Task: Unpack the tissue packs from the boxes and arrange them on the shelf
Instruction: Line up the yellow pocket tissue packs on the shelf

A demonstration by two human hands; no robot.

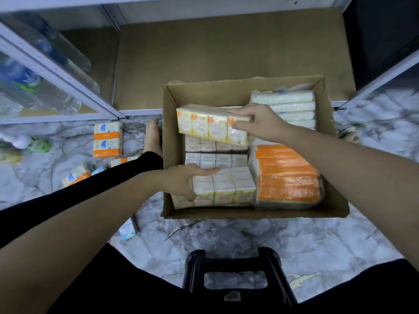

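Observation:
An open cardboard box (172,141) sits on the marble floor in front of the low shelf (226,53). My right hand (258,123) grips the right end of a yellow tissue pack (208,125), held tilted above the box. My left hand (181,180) grips the left end of a pale tissue pack (226,186) lying in the box's near row. More pale packs (215,155) lie in rows beneath. Orange-wrapped packs (288,175) fill the near right of the box, and white rolls (285,107) the far right.
Orange and white tissue packs (107,139) lie on the floor to the left, with more loose ones (76,175) nearer. Water bottles (34,71) lie on the left rack. My bare foot (153,137) rests beside the box. A black stool (235,273) stands below me.

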